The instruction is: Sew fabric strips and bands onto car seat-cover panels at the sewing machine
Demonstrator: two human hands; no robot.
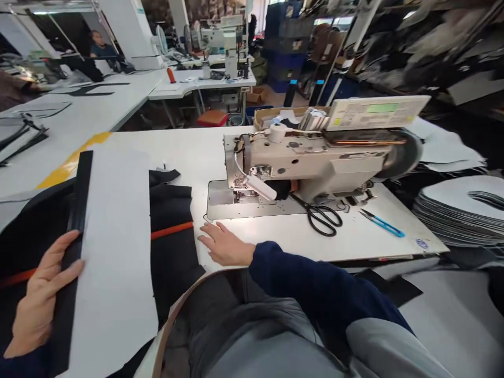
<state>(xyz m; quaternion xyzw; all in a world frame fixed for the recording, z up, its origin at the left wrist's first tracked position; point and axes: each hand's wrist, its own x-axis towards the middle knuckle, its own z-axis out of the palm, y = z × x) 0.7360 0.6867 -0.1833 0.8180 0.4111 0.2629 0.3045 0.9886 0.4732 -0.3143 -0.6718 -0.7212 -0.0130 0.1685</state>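
A long white panel [114, 241] with a black strip [84, 178] along its left edge lies over dark fabric pieces at the left. My left hand [45, 289] grips this panel at the black-edged side, thumb and forefinger showing on top; its other fingers are partly hidden. Under and beside the panel are black fabric pieces [171, 252] with an orange stripe. My right hand [224, 245] rests on the white table, open with fingers spread and nothing in it. It is just in front of the sewing machine's [307, 163] metal plate, right of the black fabric.
Black-handled scissors [325, 218] and blue thread snips [381, 223] lie right of the machine's needle area. Stacked cut pieces [460, 210] stand at the far right. Yellow tape [74, 157] marks the left table. Another person [102, 50] sits in the background.
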